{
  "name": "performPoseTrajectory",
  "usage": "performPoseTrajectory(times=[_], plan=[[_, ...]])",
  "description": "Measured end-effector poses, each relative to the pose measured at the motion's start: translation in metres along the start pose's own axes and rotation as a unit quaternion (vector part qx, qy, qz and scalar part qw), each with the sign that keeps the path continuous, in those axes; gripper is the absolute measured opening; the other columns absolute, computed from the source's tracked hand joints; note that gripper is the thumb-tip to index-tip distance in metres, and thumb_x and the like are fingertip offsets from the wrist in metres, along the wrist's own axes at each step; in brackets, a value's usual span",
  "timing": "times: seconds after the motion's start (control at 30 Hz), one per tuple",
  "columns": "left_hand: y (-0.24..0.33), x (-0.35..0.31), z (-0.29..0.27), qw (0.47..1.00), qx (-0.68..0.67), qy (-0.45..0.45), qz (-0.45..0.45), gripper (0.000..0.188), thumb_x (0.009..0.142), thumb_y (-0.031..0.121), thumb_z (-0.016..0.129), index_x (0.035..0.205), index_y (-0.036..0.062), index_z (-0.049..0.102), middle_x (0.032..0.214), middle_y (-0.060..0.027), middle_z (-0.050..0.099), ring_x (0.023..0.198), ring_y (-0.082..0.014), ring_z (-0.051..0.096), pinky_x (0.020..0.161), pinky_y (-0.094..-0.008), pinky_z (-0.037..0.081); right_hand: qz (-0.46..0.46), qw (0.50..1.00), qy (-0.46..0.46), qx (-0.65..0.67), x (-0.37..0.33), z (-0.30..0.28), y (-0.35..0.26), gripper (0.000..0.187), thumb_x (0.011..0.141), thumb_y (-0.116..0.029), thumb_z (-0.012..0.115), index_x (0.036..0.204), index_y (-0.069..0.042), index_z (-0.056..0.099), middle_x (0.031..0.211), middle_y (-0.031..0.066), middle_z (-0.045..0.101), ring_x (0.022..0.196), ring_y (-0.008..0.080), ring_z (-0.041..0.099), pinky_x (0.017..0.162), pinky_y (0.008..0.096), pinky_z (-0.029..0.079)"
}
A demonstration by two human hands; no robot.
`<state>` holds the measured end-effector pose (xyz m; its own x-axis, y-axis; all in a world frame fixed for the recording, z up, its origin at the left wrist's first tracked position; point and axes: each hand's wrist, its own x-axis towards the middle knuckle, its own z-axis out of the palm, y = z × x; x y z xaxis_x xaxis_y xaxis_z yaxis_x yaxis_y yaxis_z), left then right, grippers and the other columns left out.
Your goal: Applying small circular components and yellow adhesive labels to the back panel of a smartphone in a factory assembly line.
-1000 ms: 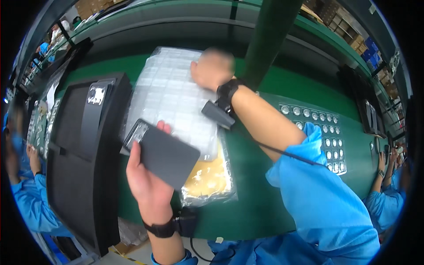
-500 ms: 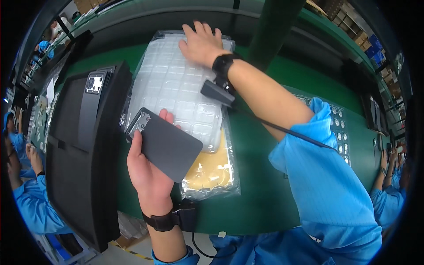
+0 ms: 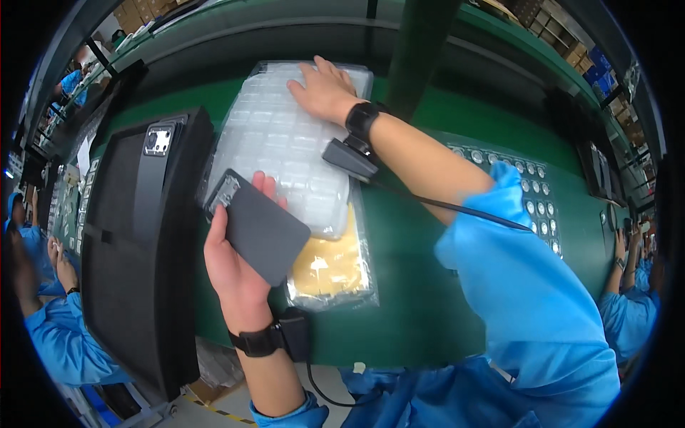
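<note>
In my left hand [image 3: 235,278] lies a dark grey phone back cover [image 3: 264,232], tilted, its camera end at the upper left. My thumb presses along its near side, and the other fingers are mostly hidden beneath it. My right hand [image 3: 327,94] reaches far forward over a clear plastic blister tray [image 3: 253,135] with rows of square pockets. Its fingers are spread at the tray's far end and hold nothing. Under the tray's near edge, a clear plastic bag with a yellow sheet [image 3: 328,264] sticks out on the green table.
A black box [image 3: 118,285] at the left holds another grey phone cover [image 3: 151,178]. To the right, beyond my forearm, a clear tray of round metallic parts [image 3: 542,207] lies on the table. A green post [image 3: 421,57] rises at the back. Co-workers in blue sit at both sides.
My right hand has drawn back slightly toward me at the tray's far end. My left hand still holds the cover; the whole view has shifted a little.
</note>
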<state>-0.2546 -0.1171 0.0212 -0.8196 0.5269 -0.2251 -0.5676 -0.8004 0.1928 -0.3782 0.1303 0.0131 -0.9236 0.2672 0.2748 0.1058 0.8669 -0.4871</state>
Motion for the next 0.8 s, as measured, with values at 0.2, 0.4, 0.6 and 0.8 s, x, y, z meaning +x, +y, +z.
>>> performPoseTrajectory(times=[0.2,0.4,0.6,0.8], plan=[[0.005,-0.014,0.002,0.990,0.093,-0.103,-0.016,0.049,0.105,0.027,0.033,0.145,-0.0001,0.036,0.141,-0.0115,0.050,0.127,-0.0248,0.051,0.110,-0.0431,0.038,-0.079,0.996,0.012,0.040,-0.123,-0.056,-0.034,0.056,0.089,-0.031,0.054,0.136,-0.002,0.046,0.150,0.0296,0.028,0.133,0.0470,0.036,0.110,0.0531,0.030],[-0.019,-0.085,-0.006,0.988,0.127,-0.085,-0.013,0.046,0.104,0.029,0.035,0.141,0.0023,0.040,0.136,-0.0082,0.054,0.121,-0.0226,0.056,0.104,-0.0417,0.042,0.018,0.999,-0.027,0.039,-0.139,-0.032,-0.017,0.053,0.087,-0.029,0.057,0.132,-0.001,0.048,0.148,0.0290,0.029,0.125,0.0497,0.042,0.104,0.0545,0.036],[-0.062,-0.212,-0.022,0.995,0.077,-0.050,0.045,0.046,0.105,0.032,0.035,0.144,0.0068,0.039,0.129,-0.0082,0.056,0.114,-0.0232,0.057,0.098,-0.0443,0.042,-0.030,0.998,-0.047,0.003,-0.137,-0.037,-0.009,0.044,0.082,-0.018,0.056,0.124,-0.004,0.056,0.134,0.0268,0.045,0.120,0.0444,0.050,0.103,0.0538,0.040],[-0.092,-0.226,0.002,0.986,0.131,-0.103,0.005,0.048,0.106,0.032,0.032,0.150,0.0128,0.027,0.123,-0.0081,0.053,0.111,-0.0227,0.057,0.095,-0.0456,0.043,-0.054,0.986,0.104,0.119,-0.145,-0.031,-0.002,0.043,0.085,-0.020,0.056,0.124,-0.004,0.053,0.141,0.0265,0.036,0.120,0.0491,0.045,0.103,0.0578,0.033]])
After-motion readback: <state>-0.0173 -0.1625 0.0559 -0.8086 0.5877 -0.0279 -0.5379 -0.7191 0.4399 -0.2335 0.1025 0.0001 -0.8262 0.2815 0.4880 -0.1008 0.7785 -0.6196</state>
